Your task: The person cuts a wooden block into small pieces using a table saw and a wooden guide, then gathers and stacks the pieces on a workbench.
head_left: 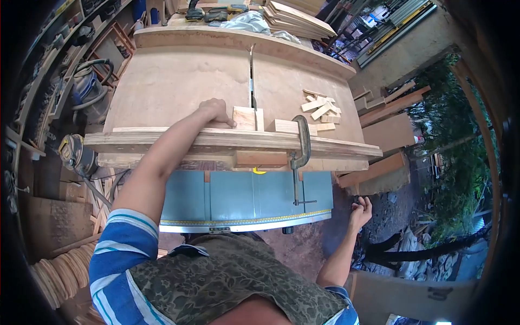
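On the plywood sled [179, 81], my left hand [218, 112] lies with its fingers curled and its thumb against the left side of a pale wooden block [245, 118]. That block rests against the sled's front fence [216, 138], right at the saw blade [254, 103] standing up through the slot. A second wooden block [287, 126] is held to the fence by a metal C-clamp [303, 146]. My right hand [359, 213] hangs off to the lower right, away from the sled. Its fingers are bent around a small dark thing that I cannot make out.
Several small wood offcuts [324, 108] lie piled on the sled's right half. Below the sled is the blue-grey saw table [233, 197] with a yellow scale along its front edge. A vacuum [89, 89] stands at left; boards [300, 19] are stacked behind.
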Demonstrator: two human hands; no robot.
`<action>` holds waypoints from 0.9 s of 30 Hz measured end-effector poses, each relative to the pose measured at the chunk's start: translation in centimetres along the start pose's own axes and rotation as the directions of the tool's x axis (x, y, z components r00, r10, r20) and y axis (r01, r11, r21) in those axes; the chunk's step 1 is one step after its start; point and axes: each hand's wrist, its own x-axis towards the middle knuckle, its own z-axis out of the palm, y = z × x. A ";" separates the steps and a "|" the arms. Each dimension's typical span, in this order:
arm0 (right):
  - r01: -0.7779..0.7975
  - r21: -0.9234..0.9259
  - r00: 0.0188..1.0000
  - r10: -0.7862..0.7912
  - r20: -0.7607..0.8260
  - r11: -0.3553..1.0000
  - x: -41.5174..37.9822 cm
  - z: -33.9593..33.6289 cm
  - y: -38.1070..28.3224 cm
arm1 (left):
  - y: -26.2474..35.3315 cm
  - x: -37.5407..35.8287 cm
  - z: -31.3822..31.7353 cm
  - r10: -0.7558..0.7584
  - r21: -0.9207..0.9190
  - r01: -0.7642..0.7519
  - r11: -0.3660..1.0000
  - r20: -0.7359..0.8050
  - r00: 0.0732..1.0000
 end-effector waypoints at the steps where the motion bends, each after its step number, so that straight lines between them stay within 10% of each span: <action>1: -0.031 -0.003 0.999 0.031 -0.007 1.000 0.0 0.1 0.0 | 0.1 -0.1 -0.2 -0.005 0.025 0.005 1.000 -0.002 1.000; 17: 0.131 0.032 0.991 -0.132 0.018 0.991 5.7 2.1 -4.1 | -2.1 4.1 1.2 0.250 0.061 -0.248 0.967 -0.028 0.968; 23: 0.166 -0.001 0.984 -0.165 0.068 0.986 7.0 4.4 -5.8 | -5.3 3.3 1.2 0.166 -0.138 -0.208 0.968 -0.268 0.949; 27: 0.408 -0.081 0.901 -0.386 0.199 0.910 10.8 8.6 -5.1 | -11.2 0.5 -0.1 0.014 -0.732 -0.162 0.662 -0.204 0.979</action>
